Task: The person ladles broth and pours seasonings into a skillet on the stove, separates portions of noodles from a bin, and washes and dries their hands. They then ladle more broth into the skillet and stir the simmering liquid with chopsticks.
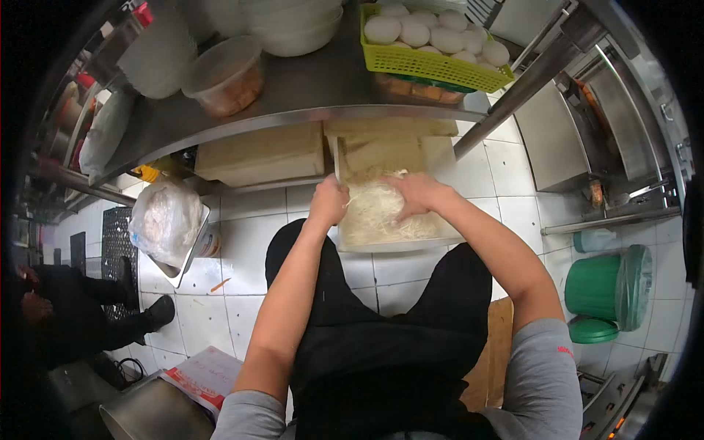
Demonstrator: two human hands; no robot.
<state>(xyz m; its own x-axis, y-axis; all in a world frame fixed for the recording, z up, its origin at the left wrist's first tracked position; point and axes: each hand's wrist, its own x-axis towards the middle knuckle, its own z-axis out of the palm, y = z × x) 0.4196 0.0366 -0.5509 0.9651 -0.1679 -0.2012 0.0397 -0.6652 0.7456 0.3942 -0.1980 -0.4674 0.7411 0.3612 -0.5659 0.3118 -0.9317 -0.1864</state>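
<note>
Pale strands (375,209) lie in an open bin (403,243). Right hand (419,196): fingers spread upon them; left hand (330,201): curled at the left wall, its grip unclear. Hard pushing could spill strands over the near rim. The counter (312,81), bearing eggs (444,38) in a basket (433,63), crowds the far end; a plastic bag (167,224) sits leftward.

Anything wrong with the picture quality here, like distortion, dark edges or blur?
Head view: wide-lens distortion, with the front edge of the steel shelf bowed; head view: black corners, and a bystander's dark trousers merging into shadow at left; head view: both hands readable, but the pale strands under the right hand look soft.
</note>
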